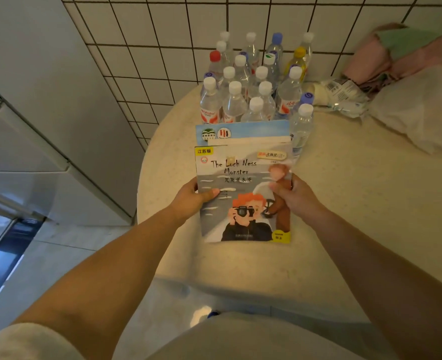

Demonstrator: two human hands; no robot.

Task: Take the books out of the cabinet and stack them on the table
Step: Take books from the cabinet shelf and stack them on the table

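A thin book titled "The Loch Ness Monster" (243, 211) lies on top of a small stack over the round cream table (357, 203). A blue-covered book (240, 131) sticks out from under it at the far side, with another pale one between them. My left hand (191, 198) grips the top book's left edge, thumb on the cover. My right hand (292, 196) grips its right edge the same way. The cabinet is out of view.
Several plastic water bottles (256, 81) stand packed together just behind the books. Crumpled plastic bags (417, 113) and pink-green cloth (402, 50) lie at the table's back right. A white appliance (45, 126) stands to the left, a tiled wall behind.
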